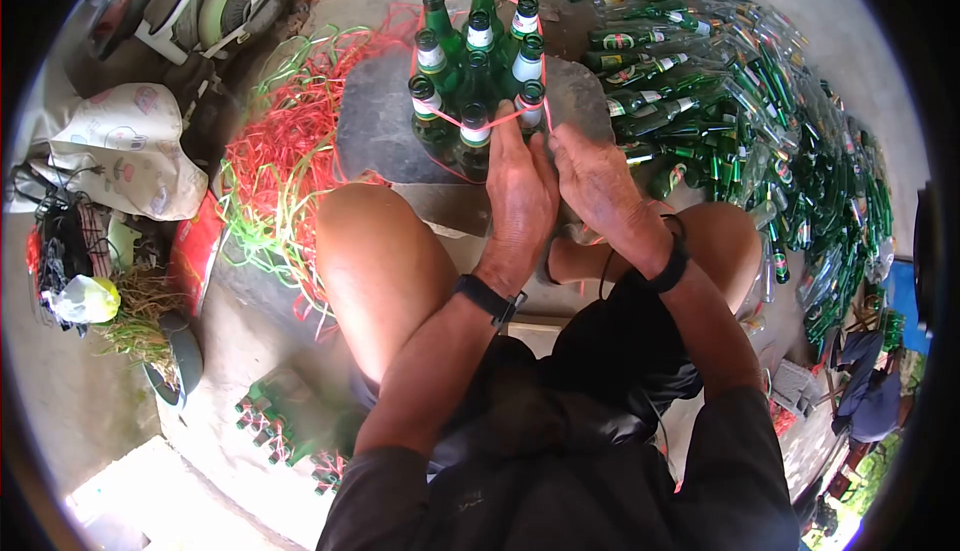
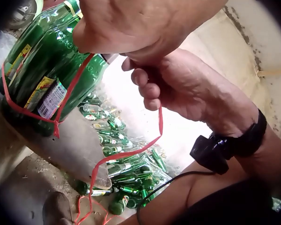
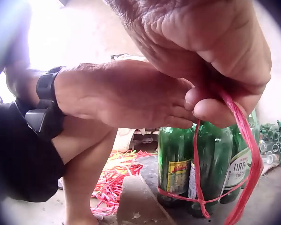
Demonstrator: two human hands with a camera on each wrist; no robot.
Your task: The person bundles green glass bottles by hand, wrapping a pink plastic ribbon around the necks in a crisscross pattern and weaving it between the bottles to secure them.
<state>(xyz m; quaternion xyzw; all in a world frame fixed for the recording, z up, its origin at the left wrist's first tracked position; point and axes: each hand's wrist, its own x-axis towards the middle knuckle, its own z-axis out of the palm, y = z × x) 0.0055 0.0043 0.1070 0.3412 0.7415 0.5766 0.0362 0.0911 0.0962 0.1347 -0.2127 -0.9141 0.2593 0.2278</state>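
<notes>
Several green glass bottles stand upright in a tight cluster on a dark slab in front of the person. Red plastic strap loops round their necks and, lower down, round their bodies. Close against the near side of the cluster, the left hand pinches strap that rises from the lower loop; its fingertips are partly hidden. The right hand is just beside it. Its curled fingers grip the strap, whose loose end hangs down below the hand, as both wrist views show.
A large heap of green bottles lies to the right. Tangled red and green strap covers the floor at left, near a white sack. A wheeled vehicle stands at the back left. More strapped bottles sit at lower left.
</notes>
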